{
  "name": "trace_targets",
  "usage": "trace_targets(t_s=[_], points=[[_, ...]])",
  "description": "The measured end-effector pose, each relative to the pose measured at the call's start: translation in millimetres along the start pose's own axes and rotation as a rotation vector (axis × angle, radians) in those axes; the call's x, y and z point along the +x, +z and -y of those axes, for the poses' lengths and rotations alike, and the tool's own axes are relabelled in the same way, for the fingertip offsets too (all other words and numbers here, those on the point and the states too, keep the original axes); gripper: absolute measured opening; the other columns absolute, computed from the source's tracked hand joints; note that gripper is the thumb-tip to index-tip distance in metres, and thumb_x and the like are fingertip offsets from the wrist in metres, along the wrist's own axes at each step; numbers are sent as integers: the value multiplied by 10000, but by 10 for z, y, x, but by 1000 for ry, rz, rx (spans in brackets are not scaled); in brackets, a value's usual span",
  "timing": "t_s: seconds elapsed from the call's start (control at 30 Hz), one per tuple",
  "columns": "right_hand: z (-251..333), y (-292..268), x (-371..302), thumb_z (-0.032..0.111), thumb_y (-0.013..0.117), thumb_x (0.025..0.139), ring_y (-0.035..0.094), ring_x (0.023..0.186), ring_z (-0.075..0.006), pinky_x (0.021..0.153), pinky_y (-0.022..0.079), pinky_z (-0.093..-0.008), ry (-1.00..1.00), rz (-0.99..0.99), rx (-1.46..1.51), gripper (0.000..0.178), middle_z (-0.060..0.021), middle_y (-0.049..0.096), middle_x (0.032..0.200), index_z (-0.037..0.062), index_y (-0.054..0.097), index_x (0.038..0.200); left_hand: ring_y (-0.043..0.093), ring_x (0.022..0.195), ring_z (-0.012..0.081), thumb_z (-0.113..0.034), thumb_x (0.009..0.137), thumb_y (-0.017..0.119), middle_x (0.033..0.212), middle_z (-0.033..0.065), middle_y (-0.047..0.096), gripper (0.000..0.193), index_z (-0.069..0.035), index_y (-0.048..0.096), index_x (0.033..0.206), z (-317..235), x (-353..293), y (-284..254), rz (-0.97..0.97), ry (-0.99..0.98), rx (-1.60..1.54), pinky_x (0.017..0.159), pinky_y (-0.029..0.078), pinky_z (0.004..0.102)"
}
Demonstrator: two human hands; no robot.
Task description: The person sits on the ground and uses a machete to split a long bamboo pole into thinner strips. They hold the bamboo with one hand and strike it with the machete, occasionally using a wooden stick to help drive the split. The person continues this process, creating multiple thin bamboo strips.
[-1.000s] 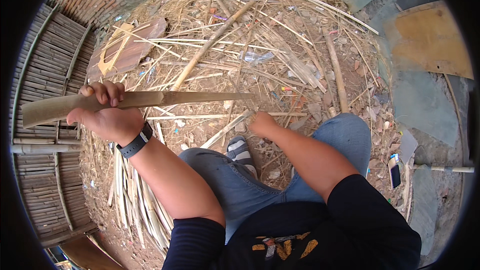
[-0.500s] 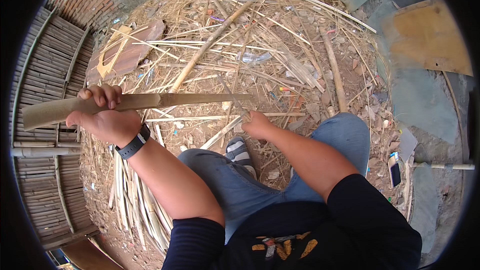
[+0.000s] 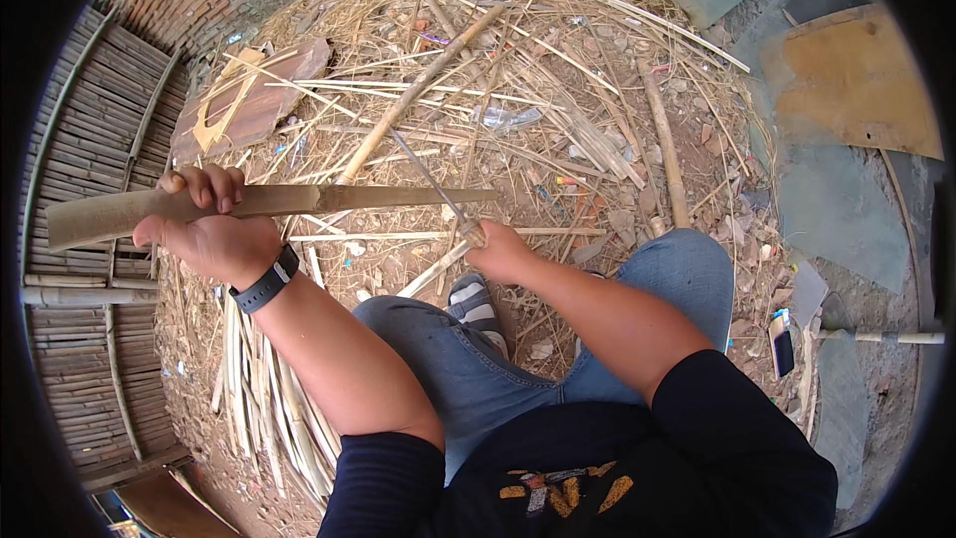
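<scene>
A split length of bamboo (image 3: 289, 200) lies level in front of me, broad at the left and narrowing to a tip at the right. My left hand (image 3: 214, 234) is closed around its broad part, palm up, with fingers curled over the top. In my right hand (image 3: 501, 254), closed around the handle, is a long thin-bladed knife (image 3: 428, 172). Its blade slants up and leftward, crossing the bamboo near the narrow end. Whether the edge touches the bamboo I cannot tell.
A bundle of split bamboo strips (image 3: 284, 403) lies below my left arm. Bamboo poles (image 3: 413, 95) and straw litter the ground ahead. A slatted bamboo wall (image 3: 95, 159) stands at the left. A phone (image 3: 782, 344) lies beside my right knee.
My right hand has shifted slightly left, and the knife blade has swung further left across the bamboo. My left hand and the bamboo have hardly moved.
</scene>
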State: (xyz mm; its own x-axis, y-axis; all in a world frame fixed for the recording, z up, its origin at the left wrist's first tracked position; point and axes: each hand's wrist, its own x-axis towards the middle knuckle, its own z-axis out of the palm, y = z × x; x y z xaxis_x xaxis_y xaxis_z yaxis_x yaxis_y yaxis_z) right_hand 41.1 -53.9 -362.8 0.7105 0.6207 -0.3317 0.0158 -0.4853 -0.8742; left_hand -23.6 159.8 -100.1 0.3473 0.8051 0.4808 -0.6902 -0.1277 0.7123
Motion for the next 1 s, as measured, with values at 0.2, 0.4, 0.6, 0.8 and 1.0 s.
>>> trace_targets(t_s=[0.2,0.4,0.6,0.8,1.0], points=[[-269,73,87,232,681,764,653,882,-375,786,509,-447,-88,-115,-69,439,-237,658,920,-3,584,1123,345,525,108,-836,822,417,665,-12,393,703,-137,489,855,9,-47,51,74,-27,-39,559,311,248],[-60,11,15,228,676,767,653,954,-396,824,501,-459,76,7,-53,461,-270,654,984,-42,567,1124,330,510,104,-844,817,411,652,-12,380,713,-136,489,853,-7,14,-45,2,-10,-7,542,298,246],[160,11,-107,224,666,772,654,958,-402,826,506,-452,-148,-21,-50,490,-267,658,1003,-44,561,1168,333,505,103,-834,830,402,651,-16,379,710,-130,484,858,-18,-29,78,17,-18,-35,532,299,241],[-123,-28,75,227,680,765,654,934,-386,804,508,-448,125,8,4,478,-245,662,992,-33,575,1151,350,502,92,-851,796,423,650,-24,385,728,-130,482,877,-2,-23,21,11,3,0,515,308,231],[161,-36,-81,231,694,759,652,867,-372,781,509,-442,-146,-1,4,413,-218,665,931,-11,595,1078,355,502,99,-825,833,415,663,-14,407,709,-123,497,894,14,-17,66,49,-27,-62,530,311,241]])
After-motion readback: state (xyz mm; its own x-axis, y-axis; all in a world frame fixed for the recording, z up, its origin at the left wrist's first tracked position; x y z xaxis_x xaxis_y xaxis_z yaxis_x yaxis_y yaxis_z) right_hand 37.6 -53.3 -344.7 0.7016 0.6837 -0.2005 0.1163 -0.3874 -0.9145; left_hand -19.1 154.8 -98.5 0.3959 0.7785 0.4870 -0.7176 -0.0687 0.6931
